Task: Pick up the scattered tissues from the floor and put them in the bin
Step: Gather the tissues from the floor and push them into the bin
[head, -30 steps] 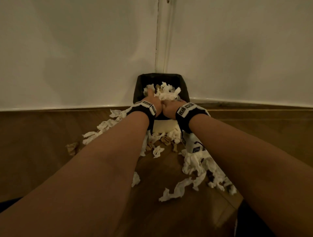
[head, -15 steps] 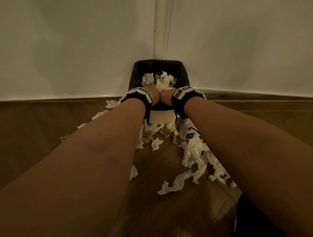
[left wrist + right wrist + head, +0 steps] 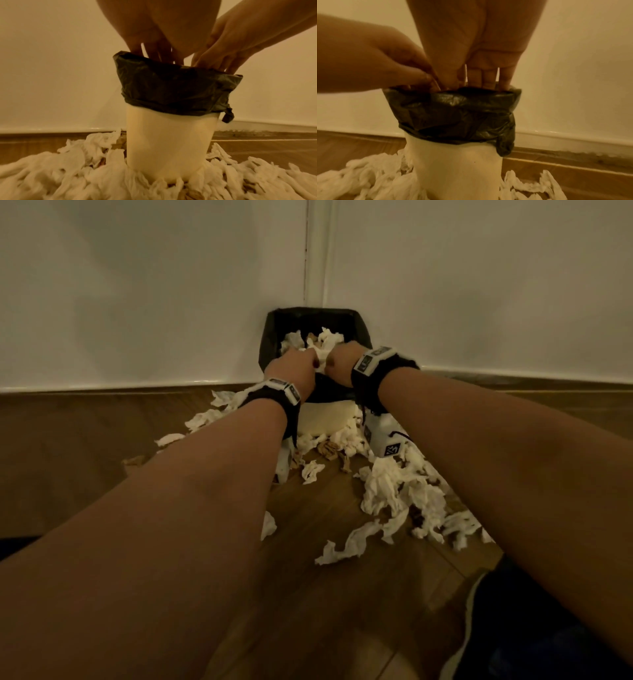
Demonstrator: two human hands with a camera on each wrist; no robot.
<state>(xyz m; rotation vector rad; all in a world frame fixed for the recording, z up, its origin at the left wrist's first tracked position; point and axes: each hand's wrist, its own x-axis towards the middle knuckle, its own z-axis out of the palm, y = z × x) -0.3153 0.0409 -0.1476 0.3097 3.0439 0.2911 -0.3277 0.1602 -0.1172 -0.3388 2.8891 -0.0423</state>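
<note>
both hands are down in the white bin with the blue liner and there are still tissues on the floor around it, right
Nearly. The liner is black, not blue, as the right wrist view shows. The rest holds: the left hand and right hand reach into the white bin, and tissues lie on the floor around it.

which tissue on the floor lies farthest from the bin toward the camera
The long twisted white tissue strip on the wooden floor: it lies alone nearest the camera, past the big white pile, farthest from the black-lined white bin.
</note>
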